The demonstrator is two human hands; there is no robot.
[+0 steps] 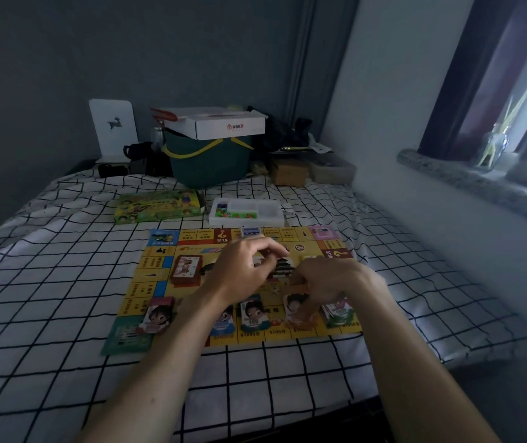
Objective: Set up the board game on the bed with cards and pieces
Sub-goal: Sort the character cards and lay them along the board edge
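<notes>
Mid card setup: right hand [326, 284] pinches an orange card stack [300, 310] on the board [156, 276]; left hand [243, 266] hovers, fingers loosely curled. Next probably squaring it.

L grip [245, 265] curled; R grip [326, 282] pinching.

Home bedroom: checked-sheet bed [64, 282], windowsill [467, 180], clutter.

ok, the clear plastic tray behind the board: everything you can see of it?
The clear rectangular plastic tray lies flat on the checked bedsheet, just beyond the yellow game board and right of the green game box. It has several compartments; the left ones hold small green, red and blue pieces, the right ones look empty. Neither hand touches it.
</notes>
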